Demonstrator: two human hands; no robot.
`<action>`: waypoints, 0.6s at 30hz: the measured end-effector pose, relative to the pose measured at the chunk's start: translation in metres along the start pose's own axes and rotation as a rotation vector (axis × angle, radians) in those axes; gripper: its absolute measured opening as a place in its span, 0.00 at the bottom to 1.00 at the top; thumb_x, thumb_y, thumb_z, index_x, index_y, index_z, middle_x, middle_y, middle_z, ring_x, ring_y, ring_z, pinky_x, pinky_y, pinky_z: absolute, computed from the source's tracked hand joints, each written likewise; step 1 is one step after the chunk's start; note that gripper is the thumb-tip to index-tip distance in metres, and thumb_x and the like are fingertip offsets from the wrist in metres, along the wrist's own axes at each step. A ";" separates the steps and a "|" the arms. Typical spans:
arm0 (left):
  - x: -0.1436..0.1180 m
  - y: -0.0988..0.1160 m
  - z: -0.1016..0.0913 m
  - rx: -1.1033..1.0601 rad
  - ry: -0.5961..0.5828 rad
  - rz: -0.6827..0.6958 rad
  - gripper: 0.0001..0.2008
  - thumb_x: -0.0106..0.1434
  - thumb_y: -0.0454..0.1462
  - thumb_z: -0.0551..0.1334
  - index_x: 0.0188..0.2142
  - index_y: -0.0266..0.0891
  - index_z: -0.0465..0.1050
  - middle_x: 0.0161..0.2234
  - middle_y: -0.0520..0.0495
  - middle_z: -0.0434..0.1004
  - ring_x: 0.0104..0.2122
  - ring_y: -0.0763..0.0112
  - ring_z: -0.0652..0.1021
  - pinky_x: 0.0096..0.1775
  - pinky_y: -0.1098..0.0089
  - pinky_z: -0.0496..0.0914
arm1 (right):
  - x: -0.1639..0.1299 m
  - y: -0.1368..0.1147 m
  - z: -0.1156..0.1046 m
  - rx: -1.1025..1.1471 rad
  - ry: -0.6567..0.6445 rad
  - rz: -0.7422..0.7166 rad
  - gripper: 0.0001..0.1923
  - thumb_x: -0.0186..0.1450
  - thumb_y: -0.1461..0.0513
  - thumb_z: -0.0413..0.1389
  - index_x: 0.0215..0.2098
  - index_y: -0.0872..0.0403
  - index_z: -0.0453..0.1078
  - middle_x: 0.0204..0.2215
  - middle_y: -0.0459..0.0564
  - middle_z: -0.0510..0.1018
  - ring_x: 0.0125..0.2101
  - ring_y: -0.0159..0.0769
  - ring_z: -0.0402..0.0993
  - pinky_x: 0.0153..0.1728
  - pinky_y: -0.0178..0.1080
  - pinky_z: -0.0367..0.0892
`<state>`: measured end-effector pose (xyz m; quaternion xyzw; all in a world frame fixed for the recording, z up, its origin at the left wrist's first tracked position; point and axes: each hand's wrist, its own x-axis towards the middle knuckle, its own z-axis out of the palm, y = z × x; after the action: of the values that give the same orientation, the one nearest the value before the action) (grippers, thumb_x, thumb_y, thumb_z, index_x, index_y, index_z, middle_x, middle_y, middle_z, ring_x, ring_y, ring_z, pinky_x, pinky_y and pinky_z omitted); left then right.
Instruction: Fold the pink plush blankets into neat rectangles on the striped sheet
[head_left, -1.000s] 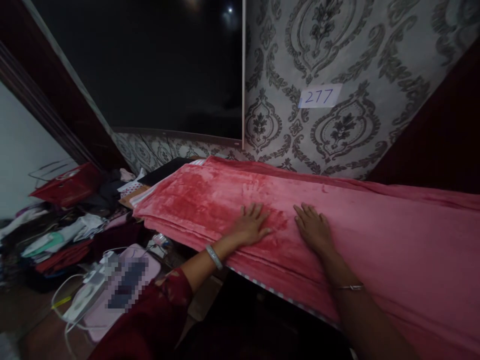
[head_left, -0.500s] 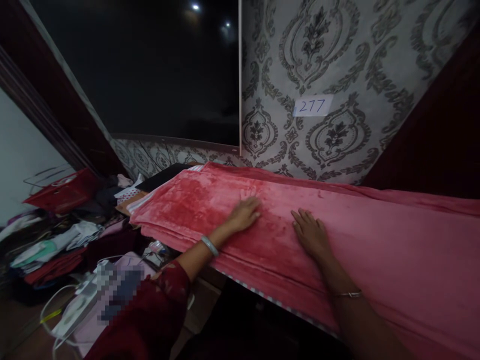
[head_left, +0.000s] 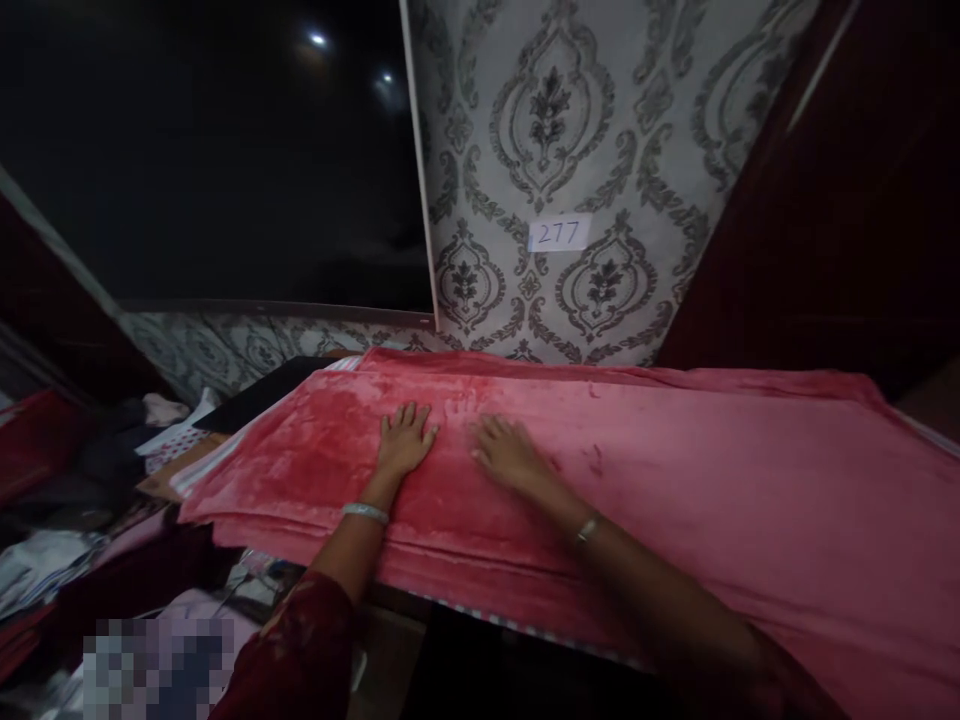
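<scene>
Head view: a red fleece blanket [head_left: 675, 470] is spread flat on the table, long axis left to right. Left hand [head_left: 403, 440] and right hand [head_left: 506, 452] are pressed palm-down on it, fingers splayed, side by side near its left end; nothing is gripped.
</scene>
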<state>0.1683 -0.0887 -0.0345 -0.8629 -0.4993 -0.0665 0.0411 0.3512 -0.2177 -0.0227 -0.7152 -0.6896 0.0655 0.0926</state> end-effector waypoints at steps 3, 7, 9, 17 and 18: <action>0.002 0.000 -0.004 0.017 -0.035 -0.007 0.31 0.73 0.48 0.43 0.71 0.41 0.54 0.72 0.38 0.52 0.71 0.53 0.54 0.67 0.44 0.51 | 0.014 -0.001 0.006 0.017 0.001 0.024 0.31 0.75 0.50 0.42 0.73 0.49 0.52 0.74 0.55 0.48 0.72 0.50 0.42 0.67 0.63 0.41; 0.005 0.000 -0.005 0.038 -0.041 -0.007 0.31 0.74 0.48 0.42 0.72 0.40 0.54 0.72 0.38 0.51 0.71 0.53 0.54 0.67 0.45 0.51 | -0.004 0.060 0.007 -0.045 0.056 0.182 0.31 0.74 0.49 0.41 0.72 0.47 0.54 0.73 0.54 0.50 0.71 0.50 0.45 0.67 0.62 0.43; 0.006 0.000 -0.004 0.047 -0.030 -0.001 0.31 0.74 0.47 0.42 0.72 0.40 0.54 0.72 0.38 0.51 0.71 0.53 0.54 0.67 0.45 0.52 | -0.031 0.109 0.001 -0.126 0.109 0.306 0.30 0.74 0.51 0.41 0.72 0.47 0.55 0.73 0.54 0.51 0.71 0.50 0.46 0.66 0.62 0.45; 0.008 0.000 -0.001 0.034 -0.028 -0.002 0.31 0.73 0.47 0.43 0.71 0.40 0.54 0.72 0.37 0.51 0.71 0.52 0.54 0.67 0.43 0.52 | -0.217 0.310 -0.022 -0.191 0.245 0.930 0.30 0.75 0.52 0.38 0.72 0.48 0.57 0.72 0.58 0.54 0.69 0.55 0.52 0.61 0.63 0.54; 0.008 0.000 -0.001 0.031 -0.029 -0.004 0.31 0.73 0.47 0.43 0.71 0.40 0.54 0.72 0.37 0.51 0.71 0.52 0.54 0.67 0.43 0.52 | -0.240 0.327 -0.021 -0.181 0.281 1.000 0.30 0.74 0.53 0.39 0.71 0.50 0.58 0.71 0.60 0.56 0.68 0.58 0.54 0.58 0.63 0.56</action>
<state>0.1719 -0.0817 -0.0318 -0.8621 -0.5024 -0.0462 0.0469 0.6648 -0.4689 -0.0828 -0.9639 -0.2481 -0.0547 0.0793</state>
